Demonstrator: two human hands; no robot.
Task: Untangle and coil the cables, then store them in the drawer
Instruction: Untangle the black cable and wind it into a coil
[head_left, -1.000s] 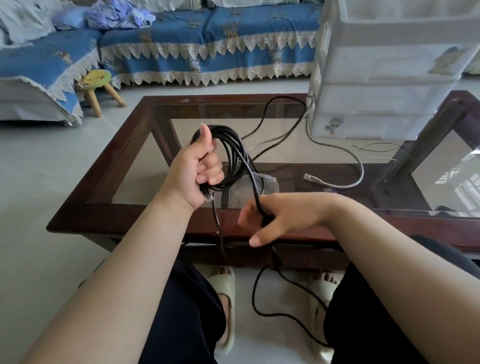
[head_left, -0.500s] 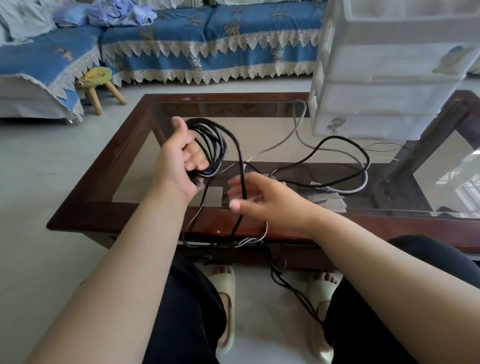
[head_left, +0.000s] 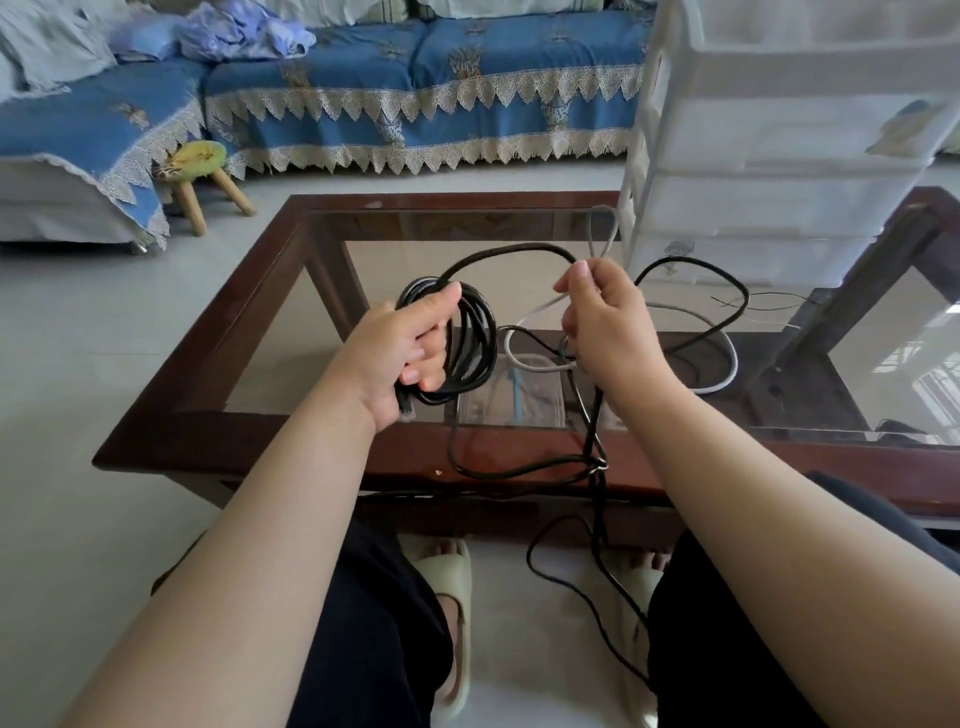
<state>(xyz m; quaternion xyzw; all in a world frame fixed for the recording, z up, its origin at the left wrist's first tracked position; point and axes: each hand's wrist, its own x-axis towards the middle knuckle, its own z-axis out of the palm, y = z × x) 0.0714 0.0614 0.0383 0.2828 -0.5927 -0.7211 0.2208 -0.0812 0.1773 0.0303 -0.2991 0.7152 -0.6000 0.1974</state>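
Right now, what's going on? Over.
Left hand grips black coil. Right hand pinches the loose black strand. Grey cable tangled in.

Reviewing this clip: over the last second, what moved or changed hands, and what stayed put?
The right hand rose from below the table edge to above the glass, now pinching the black cable together with a grey cable, lifting a fresh loop toward the coil. The left hand kept gripping the coil throughout. The white drawer unit stayed put.
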